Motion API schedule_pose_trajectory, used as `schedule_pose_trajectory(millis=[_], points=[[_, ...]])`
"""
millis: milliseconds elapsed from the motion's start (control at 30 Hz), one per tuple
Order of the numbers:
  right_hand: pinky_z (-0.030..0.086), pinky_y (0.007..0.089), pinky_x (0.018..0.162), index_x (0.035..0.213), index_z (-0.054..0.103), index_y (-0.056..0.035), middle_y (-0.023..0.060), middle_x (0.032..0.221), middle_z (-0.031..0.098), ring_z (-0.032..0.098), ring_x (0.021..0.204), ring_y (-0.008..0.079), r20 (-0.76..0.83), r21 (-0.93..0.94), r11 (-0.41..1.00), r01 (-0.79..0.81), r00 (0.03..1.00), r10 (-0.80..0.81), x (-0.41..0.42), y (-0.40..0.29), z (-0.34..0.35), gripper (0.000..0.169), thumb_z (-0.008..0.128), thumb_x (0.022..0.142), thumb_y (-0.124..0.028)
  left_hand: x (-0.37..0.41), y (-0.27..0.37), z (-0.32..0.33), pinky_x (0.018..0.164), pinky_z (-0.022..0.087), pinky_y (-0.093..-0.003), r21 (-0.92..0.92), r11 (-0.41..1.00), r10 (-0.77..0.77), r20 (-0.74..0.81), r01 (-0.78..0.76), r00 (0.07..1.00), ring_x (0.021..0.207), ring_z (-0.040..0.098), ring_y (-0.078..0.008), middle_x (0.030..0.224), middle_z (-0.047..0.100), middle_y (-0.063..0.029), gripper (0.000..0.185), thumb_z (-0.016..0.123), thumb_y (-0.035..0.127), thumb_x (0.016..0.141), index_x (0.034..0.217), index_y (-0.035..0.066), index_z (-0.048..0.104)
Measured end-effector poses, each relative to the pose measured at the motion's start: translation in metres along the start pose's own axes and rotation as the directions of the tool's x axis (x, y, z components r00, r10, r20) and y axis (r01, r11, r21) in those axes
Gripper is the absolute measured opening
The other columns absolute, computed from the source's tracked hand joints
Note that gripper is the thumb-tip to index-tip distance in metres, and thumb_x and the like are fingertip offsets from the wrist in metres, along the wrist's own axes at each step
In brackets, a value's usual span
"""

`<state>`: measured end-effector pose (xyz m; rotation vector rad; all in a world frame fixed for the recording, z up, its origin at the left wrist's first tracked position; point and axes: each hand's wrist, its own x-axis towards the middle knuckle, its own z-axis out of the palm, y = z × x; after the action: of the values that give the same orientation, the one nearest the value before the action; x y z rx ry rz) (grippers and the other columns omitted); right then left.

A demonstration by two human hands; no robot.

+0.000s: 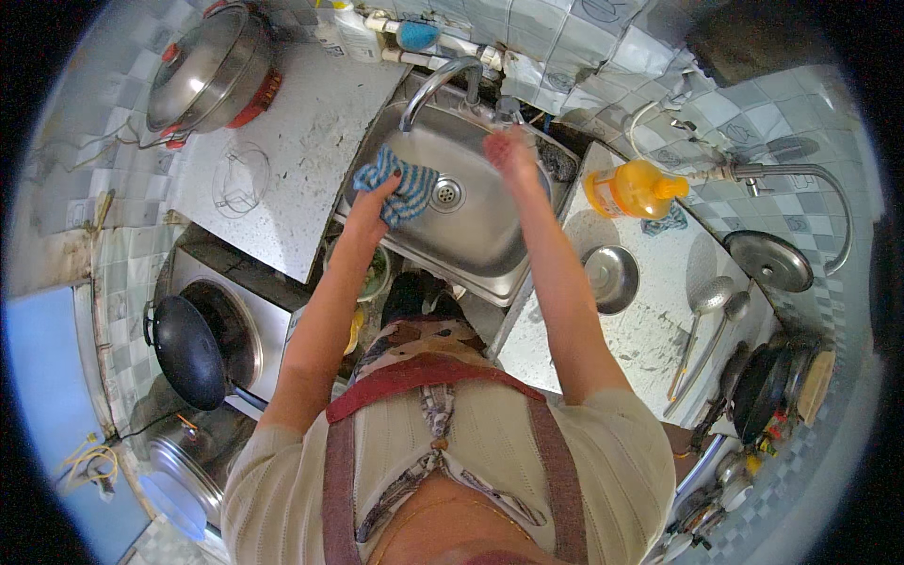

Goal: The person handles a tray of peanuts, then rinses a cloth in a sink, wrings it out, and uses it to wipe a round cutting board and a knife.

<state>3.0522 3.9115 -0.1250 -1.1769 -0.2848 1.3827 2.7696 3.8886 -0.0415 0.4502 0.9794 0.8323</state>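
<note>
My left hand [378, 205] grips a blue-and-grey striped cloth [413, 187] over the left side of a stainless steel sink [487, 233]. Above the sink's right back part is my right hand [510, 152], blurred; whether its fingers hold anything cannot be made out. Just behind it is a dark tap knob [507, 107]. A curved chrome faucet [441, 74] arches over the back left of the basin, and no water stream is visible. The drain strainer [445, 193] shows at the basin's bottom, right of the cloth. A dark scouring pad [558, 161] lies on the sink's back right corner.
On the right counter are an orange bottle [625, 191], a steel bowl [611, 279], a skimmer [708, 296] and a ladle [734, 311]. A large lidded steel pot [212, 70] stands on the left counter. A black wok [187, 353] rests at the stove. Pipes run behind the sink.
</note>
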Motion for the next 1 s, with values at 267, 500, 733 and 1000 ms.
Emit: schedule_pose_trajectory(millis=[267,500,733,1000], points=[[0.045,0.0419,0.072,0.102,0.064,-0.0098,0.0041,0.088,0.065,0.060,0.085,0.0202,0.212,-0.123,0.978,-0.169,0.958,0.192,-0.023,0.035,0.080,0.032,0.058,0.091,-0.039,0.066,0.011,-0.014,0.086,0.052,-0.0346,0.035,0.989,-0.143,0.036,0.142,0.989,0.100,0.062,-0.0197,0.111,0.064,-0.0064,0.034,0.063,0.025,0.091,0.118,0.006,0.057],[0.049,0.0407,0.076,0.097,0.064,-0.0043,0.0224,0.090,0.065,0.065,0.086,0.0353,0.224,-0.873,0.372,0.314,0.937,-0.267,-0.060,0.070,0.155,0.024,0.055,0.089,-0.026,0.137,-0.025,-0.049,0.077,0.051,-0.0308,-0.041,0.990,-0.131,0.147,0.138,0.980,0.093,0.061,-0.0182,0.105,0.063,-0.0047,0.031,0.051,0.033,0.097,0.113,0.007,0.059],[0.048,0.0479,0.064,0.077,0.067,0.0002,0.0217,0.072,0.065,0.065,0.070,0.0377,-0.120,-0.880,0.466,0.092,0.906,-0.405,-0.022,0.061,0.159,0.029,0.057,0.085,-0.026,0.134,-0.049,0.003,0.071,0.049,-0.0313,-0.355,0.930,-0.116,-0.029,0.098,0.993,0.081,0.057,-0.0164,0.090,0.059,-0.0018,0.020,0.058,0.029,0.093,0.098,0.010,0.059],[0.044,0.0468,0.058,0.073,0.063,0.0007,0.0193,0.065,0.063,0.062,0.062,0.0378,-0.182,-0.817,0.569,0.094,0.894,-0.409,0.008,0.097,0.136,0.039,0.056,0.089,-0.034,0.123,-0.042,-0.009,0.068,0.052,-0.0355,-0.114,0.930,-0.365,-0.178,0.349,0.914,0.084,0.062,-0.0179,0.092,0.063,-0.0066,0.031,0.046,0.037,0.098,0.106,0.011,0.058]])
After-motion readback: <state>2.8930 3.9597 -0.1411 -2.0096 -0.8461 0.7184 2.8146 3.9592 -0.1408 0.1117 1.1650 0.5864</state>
